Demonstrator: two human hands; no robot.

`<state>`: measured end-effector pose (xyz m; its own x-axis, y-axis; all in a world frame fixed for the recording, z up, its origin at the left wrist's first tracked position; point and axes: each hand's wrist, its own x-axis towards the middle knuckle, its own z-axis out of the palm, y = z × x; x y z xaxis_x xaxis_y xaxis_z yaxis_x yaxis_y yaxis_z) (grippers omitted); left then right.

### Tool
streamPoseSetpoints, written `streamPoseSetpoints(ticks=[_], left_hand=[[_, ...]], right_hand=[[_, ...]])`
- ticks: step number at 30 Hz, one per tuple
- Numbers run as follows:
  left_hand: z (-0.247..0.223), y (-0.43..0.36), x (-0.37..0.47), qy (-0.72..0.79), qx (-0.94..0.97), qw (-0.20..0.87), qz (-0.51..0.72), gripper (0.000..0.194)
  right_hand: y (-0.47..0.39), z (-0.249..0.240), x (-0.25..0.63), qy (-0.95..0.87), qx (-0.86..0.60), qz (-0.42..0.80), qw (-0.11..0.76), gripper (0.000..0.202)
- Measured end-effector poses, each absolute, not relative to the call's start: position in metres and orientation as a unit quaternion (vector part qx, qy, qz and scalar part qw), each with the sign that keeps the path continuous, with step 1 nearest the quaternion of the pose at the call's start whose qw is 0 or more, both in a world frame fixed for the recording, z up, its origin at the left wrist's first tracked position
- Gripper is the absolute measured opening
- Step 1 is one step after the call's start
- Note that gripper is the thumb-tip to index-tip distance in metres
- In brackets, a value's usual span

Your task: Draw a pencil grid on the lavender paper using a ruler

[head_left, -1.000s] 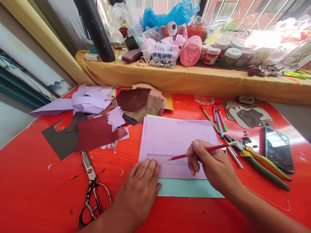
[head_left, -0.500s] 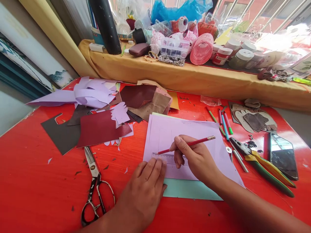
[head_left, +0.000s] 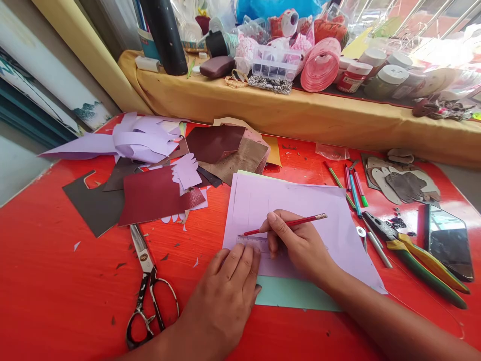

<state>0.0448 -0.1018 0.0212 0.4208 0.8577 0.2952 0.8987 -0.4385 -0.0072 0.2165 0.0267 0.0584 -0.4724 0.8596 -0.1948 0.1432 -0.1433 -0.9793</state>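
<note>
My right hand (head_left: 300,245) is closed around a red pencil (head_left: 300,220), whose eraser end points up to the right. The pencil's tip meets the purple paper (head_left: 319,200) just above the left end of a clear ruler (head_left: 253,239). Flat over the ruler's lower edge lie the fingers of my left hand (head_left: 229,291), pressing it on the sheet. Thin pencil lines run up the paper from the ruler. Under the purple sheet a light green sheet (head_left: 296,293) sticks out at the front. Part of the ruler is hidden by both hands.
Scissors (head_left: 145,271) lie left of my left hand, below leather pieces (head_left: 150,195) and purple paper scraps (head_left: 143,140). To the right are pliers (head_left: 417,255), a phone (head_left: 449,243) and several coloured pens (head_left: 355,193). Jars (head_left: 387,80) and a clear box (head_left: 276,62) crowd the ledge behind.
The pencil tip has shifted slightly left along the ruler, toward its end. My left hand stays on the ruler. The camera view has moved a little.
</note>
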Motion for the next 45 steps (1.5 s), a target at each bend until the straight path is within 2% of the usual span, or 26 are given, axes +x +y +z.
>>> streamPoseSetpoints(ticks=[45], left_hand=[[0.0239,-0.0991,0.0465,-0.538,-0.828,0.082,-0.14,0.044]], right_hand=[[0.0233,0.0606,0.2207,-0.628,-0.411,0.615,0.241,0.052]])
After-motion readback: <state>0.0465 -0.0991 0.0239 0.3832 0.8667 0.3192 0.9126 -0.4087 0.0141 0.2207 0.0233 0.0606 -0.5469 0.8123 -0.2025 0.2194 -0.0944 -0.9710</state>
